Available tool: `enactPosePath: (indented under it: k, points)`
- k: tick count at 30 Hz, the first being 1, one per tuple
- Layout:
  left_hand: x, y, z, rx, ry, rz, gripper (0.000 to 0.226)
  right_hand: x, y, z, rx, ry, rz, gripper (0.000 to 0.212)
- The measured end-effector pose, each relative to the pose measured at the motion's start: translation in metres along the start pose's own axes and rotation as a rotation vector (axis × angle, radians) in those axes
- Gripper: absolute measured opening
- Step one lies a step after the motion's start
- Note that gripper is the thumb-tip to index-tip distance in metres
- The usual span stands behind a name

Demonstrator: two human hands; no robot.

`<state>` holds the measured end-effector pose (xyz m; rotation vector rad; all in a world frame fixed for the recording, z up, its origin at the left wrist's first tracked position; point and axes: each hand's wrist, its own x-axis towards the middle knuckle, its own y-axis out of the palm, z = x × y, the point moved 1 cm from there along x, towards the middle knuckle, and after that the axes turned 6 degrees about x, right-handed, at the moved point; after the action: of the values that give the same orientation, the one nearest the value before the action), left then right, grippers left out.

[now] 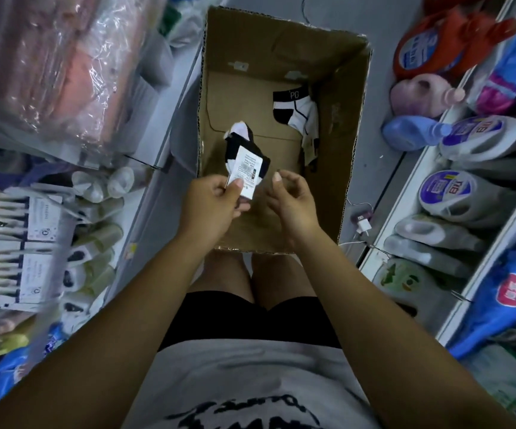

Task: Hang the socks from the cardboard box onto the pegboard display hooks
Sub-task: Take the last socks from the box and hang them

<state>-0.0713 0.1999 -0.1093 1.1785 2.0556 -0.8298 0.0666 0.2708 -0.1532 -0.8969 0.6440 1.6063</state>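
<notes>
Tagged black-and-white sock pair (pixel 234 146) above open cardboard box (pixel 345 88); another pair (pixel 297 110) inside.

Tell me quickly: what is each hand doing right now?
Left hand: pinching the label of the socks above the box.
Right hand: open, fingers loosely curled, holding nothing.

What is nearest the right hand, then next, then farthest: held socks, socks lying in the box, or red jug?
1. Held socks, just left of the right hand.
2. Lying socks, ahead, in the box.
3. Red jug, far off right.
</notes>
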Motion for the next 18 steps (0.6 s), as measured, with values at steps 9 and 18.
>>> enactPosePath:
  k: [9, 18]
  points:
    - [0.022, -0.016, -0.007, 0.052, 0.101, -0.079, 0.02, 0.101, 0.007, -0.019, -0.188, 0.018, -0.229, 0.066]
    - [0.028, -0.021, -0.003, 0.037, 0.055, -0.02, 0.015, 0.132, 0.01, -0.014, -0.267, -0.162, -0.271, 0.062]
